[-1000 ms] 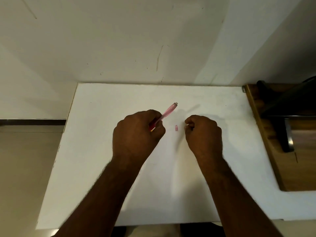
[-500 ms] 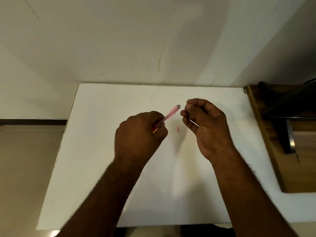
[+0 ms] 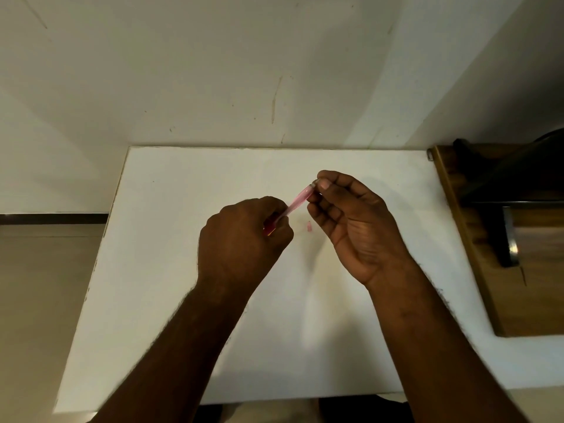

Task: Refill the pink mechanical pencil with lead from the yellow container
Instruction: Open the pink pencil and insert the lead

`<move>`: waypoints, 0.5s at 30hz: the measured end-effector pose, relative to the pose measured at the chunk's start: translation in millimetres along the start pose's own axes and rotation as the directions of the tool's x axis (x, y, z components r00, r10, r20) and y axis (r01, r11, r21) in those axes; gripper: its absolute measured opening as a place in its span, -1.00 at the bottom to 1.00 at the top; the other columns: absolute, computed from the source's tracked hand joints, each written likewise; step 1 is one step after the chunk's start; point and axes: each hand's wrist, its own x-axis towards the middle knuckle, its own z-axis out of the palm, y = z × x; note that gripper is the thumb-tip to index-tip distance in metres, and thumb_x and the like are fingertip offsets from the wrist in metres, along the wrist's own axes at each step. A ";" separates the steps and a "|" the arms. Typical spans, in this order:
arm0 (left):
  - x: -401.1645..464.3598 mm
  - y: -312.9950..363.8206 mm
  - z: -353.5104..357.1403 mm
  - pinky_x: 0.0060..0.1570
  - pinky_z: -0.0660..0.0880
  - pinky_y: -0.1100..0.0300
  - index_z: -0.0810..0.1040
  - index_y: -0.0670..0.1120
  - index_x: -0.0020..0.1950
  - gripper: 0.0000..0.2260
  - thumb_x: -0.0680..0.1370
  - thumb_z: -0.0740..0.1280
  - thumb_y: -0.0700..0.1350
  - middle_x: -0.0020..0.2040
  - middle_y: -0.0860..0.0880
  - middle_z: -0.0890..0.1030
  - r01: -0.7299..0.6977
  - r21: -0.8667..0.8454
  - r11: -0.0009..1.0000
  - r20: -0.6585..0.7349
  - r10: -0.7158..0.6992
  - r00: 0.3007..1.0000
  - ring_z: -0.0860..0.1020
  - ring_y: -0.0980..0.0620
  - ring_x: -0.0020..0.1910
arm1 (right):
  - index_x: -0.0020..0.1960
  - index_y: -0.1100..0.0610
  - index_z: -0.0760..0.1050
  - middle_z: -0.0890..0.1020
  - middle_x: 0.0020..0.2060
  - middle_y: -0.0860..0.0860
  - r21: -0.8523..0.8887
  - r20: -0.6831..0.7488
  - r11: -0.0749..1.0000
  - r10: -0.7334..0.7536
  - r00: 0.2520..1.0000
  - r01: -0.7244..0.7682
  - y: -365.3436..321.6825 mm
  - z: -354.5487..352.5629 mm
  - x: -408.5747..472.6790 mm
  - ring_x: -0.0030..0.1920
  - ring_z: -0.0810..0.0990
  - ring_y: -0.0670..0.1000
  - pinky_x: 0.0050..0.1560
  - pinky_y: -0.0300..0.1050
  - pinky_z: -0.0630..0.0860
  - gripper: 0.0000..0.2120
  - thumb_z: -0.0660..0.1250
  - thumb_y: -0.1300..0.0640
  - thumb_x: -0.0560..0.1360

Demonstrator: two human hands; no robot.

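While clenched round the pink mechanical pencil (image 3: 297, 203), left hand (image 3: 244, 239) angles it up-right; right hand's (image 3: 357, 224) fingertips (image 3: 323, 185) pinch at its open end.

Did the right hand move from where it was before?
Yes. The right hand went up and away from the small pink cap lying on the table, and its fingertips now meet the pink pencil top.

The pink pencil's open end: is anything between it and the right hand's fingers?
Nothing visible is. The right hand has its fingers right at the upper end of the pink pencil, which the left hand holds tilted. The small pink piece lies on the white table below, apart. Any lead is too thin to see.
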 end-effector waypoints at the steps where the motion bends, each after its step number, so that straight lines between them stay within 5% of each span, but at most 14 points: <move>1: 0.0 0.2 -0.2 -0.17 0.59 0.01 0.66 0.12 -0.04 -0.83 0.44 0.32 0.05 -0.22 0.12 0.69 0.000 0.000 1.000 0.001 0.000 1.000 0.64 0.02 -0.21 | -0.05 0.07 0.73 0.76 -0.10 0.03 -0.007 0.005 1.000 -0.006 1.000 0.006 0.1 -0.2 0.2 -0.04 0.74 0.00 0.00 -0.16 0.63 -0.81 0.38 0.30 0.55; 12: 0.9 -2.8 -1.3 -0.17 0.58 0.00 0.67 0.11 -0.04 -0.83 0.45 0.31 0.04 -0.22 0.10 0.69 -0.015 0.010 1.000 0.005 0.015 1.000 0.64 -0.01 -0.20 | -0.08 0.10 0.73 0.76 -0.12 0.05 0.000 0.000 0.999 0.035 0.999 -0.035 0.6 -0.7 1.4 -0.08 0.74 0.00 -0.02 -0.15 0.65 -0.82 0.39 0.31 0.54; 15: 1.1 -3.3 -1.2 -0.20 0.58 0.00 0.66 0.10 -0.06 -0.84 0.45 0.31 0.04 -0.23 0.10 0.69 -0.020 0.030 0.999 0.008 0.019 1.000 0.64 -0.01 -0.21 | -0.08 0.07 0.72 0.76 -0.13 0.03 -0.112 -0.004 0.993 -0.023 1.000 0.023 -0.9 -1.9 1.5 -0.08 0.74 0.01 0.01 -0.14 0.64 -0.81 0.39 0.31 0.55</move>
